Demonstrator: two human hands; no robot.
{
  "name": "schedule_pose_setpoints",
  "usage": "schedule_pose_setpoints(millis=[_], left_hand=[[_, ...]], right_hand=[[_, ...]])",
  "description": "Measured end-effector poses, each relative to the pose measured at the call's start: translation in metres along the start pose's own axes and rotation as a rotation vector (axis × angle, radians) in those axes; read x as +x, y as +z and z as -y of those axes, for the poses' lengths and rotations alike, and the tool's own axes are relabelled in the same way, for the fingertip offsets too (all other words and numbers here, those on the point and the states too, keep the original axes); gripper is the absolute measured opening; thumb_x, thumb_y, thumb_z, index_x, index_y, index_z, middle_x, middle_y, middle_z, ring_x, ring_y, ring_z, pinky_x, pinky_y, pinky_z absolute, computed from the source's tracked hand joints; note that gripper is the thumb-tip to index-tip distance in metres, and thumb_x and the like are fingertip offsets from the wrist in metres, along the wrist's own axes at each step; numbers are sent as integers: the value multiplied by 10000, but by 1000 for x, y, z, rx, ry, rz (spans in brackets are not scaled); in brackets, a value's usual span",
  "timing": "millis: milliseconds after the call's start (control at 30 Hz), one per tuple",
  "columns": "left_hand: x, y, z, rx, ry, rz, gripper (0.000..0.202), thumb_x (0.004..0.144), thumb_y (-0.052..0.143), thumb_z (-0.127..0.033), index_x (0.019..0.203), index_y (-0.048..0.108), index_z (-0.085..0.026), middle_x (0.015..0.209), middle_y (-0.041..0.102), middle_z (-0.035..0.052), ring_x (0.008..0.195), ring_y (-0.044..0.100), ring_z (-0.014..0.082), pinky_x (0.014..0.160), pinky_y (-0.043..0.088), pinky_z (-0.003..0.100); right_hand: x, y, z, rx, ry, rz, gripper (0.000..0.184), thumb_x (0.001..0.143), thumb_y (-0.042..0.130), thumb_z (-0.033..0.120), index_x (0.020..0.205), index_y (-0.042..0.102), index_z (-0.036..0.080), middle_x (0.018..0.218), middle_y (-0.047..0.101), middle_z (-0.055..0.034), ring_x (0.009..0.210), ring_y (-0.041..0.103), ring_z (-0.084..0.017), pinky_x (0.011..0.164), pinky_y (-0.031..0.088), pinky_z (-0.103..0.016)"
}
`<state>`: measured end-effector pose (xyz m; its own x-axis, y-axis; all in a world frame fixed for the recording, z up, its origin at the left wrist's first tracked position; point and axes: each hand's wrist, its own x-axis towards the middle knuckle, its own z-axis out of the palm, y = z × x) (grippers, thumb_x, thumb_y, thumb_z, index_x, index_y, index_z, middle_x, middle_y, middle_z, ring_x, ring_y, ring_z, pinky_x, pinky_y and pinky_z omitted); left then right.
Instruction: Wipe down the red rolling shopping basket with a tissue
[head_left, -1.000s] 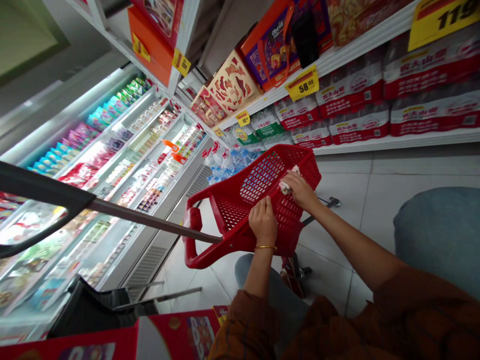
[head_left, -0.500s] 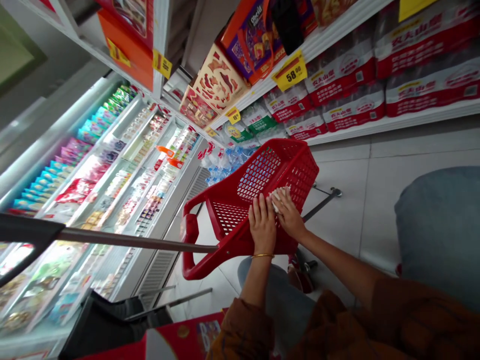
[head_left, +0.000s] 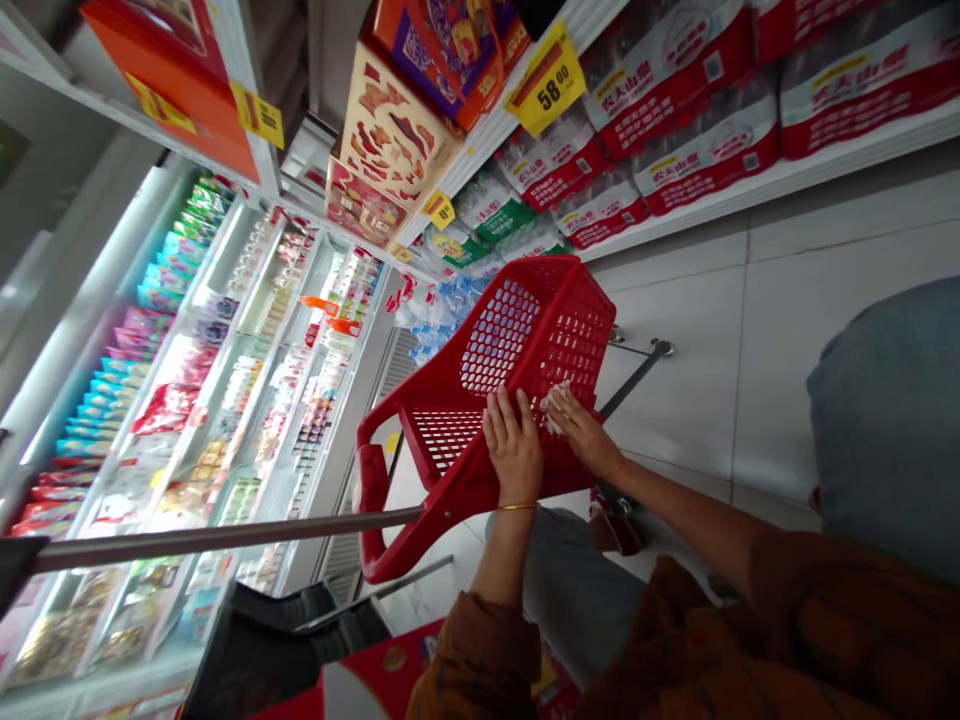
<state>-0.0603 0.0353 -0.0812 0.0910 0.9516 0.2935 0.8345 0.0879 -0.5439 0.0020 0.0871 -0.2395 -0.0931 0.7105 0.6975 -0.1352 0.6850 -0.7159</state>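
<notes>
Our left hand (head_left: 513, 447) lies open on the side of the red basket (head_left: 571, 345); our right hand (head_left: 587, 435) seems to pinch a white cloth (head_left: 553, 407) against its mesh. Open floor (head_left: 675, 430) lies right, a chiller (head_left: 225, 400) left.

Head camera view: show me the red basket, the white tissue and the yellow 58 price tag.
Red basket (head_left: 571, 350): head view, on its mesh side wall.
White tissue (head_left: 553, 408): head view, on the middle of the wad.
Yellow price tag (head_left: 545, 90): head view, on the printed 58.
</notes>
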Motion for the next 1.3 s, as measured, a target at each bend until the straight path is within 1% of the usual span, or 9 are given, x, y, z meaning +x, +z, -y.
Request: schedule_pose_setpoints(millis=[133, 233, 333, 533, 667, 767, 900, 1100, 1300], left_hand=[[2, 0, 3, 6, 1, 29, 558, 902, 404, -121, 1454, 326, -142, 1521, 265, 207, 1436, 140, 320, 1150, 238, 528], [3, 0, 3, 3, -22, 45, 565, 902, 411, -124, 1458, 317, -162, 1533, 235, 191, 1437, 148, 314, 1149, 229, 533], [2, 2, 2, 5, -30, 52, 574, 916, 383, -132, 1476, 261, -167, 1539, 208, 183, 1440, 154, 295, 1155, 195, 533], [-3, 15, -5, -19, 66, 121, 578, 944, 314, -130, 1491, 134, -173, 1525, 247, 137, 1432, 211, 195, 1182, 64, 492], [-4, 21, -3, 26, 103, 168, 534, 952, 298, -142, 1477, 202, -139, 1520, 268, 120, 1426, 233, 183, 1187, 117, 462], [-3, 23, 0, 50, 146, 188, 513, 947, 312, -140, 1458, 275, -114, 1523, 268, 120, 1428, 228, 196, 1181, 195, 438], [-2, 26, 3, 48, 181, 183, 509, 930, 337, -105, 1439, 329, -103, 1519, 272, 139, 1427, 225, 216, 1165, 264, 436], [-1, 26, 2, 26, 205, 159, 497, 916, 330, -67, 1411, 367, -50, 1497, 309, 173, 1423, 230, 226, 1163, 280, 442], [-1, 24, 1, 22, 196, 153, 522, 902, 332, -43, 1424, 349, -61, 1498, 311, 171, 1422, 221, 234, 1165, 286, 433]], right_hand=[[-17, 0, -10, 23, 70, 47, 507, 987, 325, 147, 1459, 281, 327, 1539, 297, -17, 1441, 191, -191, 1166, 259, -496], [-20, 2, -11, 26, 94, 51, 515, 985, 311, 143, 1468, 266, 312, 1545, 288, -22, 1446, 177, -193, 1172, 253, -500], [-14, 2, -6, 45, 97, 20, 492, 986, 319, 168, 1467, 295, 268, 1540, 302, -54, 1445, 189, -209, 1170, 255, -512], [12, -2, 14, 67, 130, -17, 474, 981, 331, 198, 1452, 341, 246, 1539, 301, -62, 1448, 186, -226, 1171, 272, -524], [30, 0, 23, 66, 107, -55, 487, 969, 353, 189, 1454, 340, 239, 1546, 285, -67, 1458, 126, -252, 1166, 259, -563], [32, 5, 17, 48, 115, -36, 496, 968, 349, 183, 1460, 326, 237, 1547, 279, -72, 1461, 96, -254, 1162, 250, -578], [22, 8, 3, 58, 118, 7, 496, 975, 343, 168, 1463, 314, 255, 1540, 298, -67, 1456, 129, -234, 1162, 263, -557], [2, 10, -13, 50, 70, -25, 536, 980, 336, 129, 1481, 240, 293, 1542, 290, -54, 1448, 172, -219, 1156, 289, -534], [-25, 8, -27, 29, 151, -13, 485, 989, 330, 164, 1463, 306, 268, 1516, 342, -77, 1437, 207, -223, 1148, 293, -524]])
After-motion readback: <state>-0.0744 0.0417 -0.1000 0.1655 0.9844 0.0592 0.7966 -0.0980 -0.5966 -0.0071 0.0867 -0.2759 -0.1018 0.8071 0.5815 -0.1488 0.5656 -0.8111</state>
